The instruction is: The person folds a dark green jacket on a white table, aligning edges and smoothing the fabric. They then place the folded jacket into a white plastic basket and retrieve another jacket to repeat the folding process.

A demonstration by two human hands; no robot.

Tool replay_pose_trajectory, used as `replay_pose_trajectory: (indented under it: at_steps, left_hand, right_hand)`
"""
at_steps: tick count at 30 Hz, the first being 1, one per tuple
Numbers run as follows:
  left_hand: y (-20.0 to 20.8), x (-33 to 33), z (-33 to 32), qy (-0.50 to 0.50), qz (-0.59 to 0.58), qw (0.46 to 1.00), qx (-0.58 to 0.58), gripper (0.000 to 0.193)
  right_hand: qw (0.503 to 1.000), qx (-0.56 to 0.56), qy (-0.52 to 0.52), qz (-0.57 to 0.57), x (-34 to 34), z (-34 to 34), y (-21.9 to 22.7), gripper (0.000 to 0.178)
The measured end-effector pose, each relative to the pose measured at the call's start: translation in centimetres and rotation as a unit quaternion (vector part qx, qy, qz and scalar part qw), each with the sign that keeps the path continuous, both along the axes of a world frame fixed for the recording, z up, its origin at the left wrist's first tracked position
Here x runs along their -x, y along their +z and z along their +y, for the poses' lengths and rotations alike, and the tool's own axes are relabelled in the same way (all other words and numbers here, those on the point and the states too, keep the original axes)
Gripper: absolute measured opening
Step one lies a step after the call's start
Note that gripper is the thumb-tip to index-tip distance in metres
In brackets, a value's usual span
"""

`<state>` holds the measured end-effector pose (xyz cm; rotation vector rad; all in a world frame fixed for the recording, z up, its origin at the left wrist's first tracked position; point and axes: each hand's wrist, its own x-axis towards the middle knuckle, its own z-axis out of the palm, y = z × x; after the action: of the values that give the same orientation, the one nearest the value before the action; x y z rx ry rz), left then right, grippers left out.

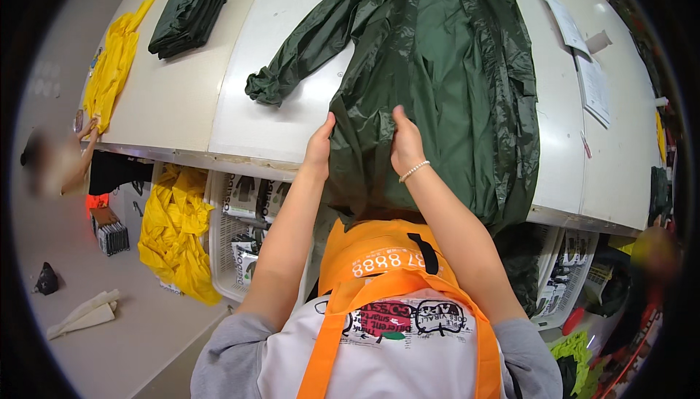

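Observation:
A dark green raincoat (459,85) lies spread with its front open on the white table, its lower hem hanging over the near edge. My left hand (319,144) grips the left front panel at its outer side, thumb on top. On the same panel's inner edge, my right hand (407,140) holds the fabric, also with the thumb up; a beaded bracelet is on that wrist. The fingers of both hands are mostly hidden under the cloth. One sleeve (313,45) stretches out to the left with a bunched cuff.
Folded dark green garments (188,18) are stacked at the far left, near a yellow garment (113,64) that a co-worker's hand touches. Paper sheets (592,85) lie on the right. Below the table stand white baskets (222,268) of packages, beside heaped yellow fabric (177,228).

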<state>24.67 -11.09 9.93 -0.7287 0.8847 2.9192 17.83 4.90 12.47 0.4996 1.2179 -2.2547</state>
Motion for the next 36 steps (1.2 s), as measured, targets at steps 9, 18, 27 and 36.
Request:
replay_pose_trajectory:
  at_steps: [9, 18, 27, 36]
  left_hand:
    - [-0.3, -1.3, 1.2, 0.07, -0.247, 0.52, 0.815, 0.064]
    - [2.0, -0.1, 14.8, -0.334, -0.072, 0.811, 0.474, 0.038]
    - [-3.1, 3.5, 16.7, -0.072, -0.004, 0.971, -0.23, 0.051]
    - [-4.3, 3.3, 18.0, 0.126, -0.124, 0.984, -0.031, 0.017]
  right_hand:
    - [0.971, -0.236, -0.021, -0.018, 0.1, 9.4, -2.4, 0.03]
    - [0.942, -0.286, 0.032, 0.171, 2.8, 11.1, -8.1, 0.022]
    - [0.973, -0.195, 0.063, 0.105, 2.0, 10.3, -1.3, 0.011]
    - [0.579, -0.688, 0.097, 0.426, 0.7, 23.4, -2.8, 0.04]
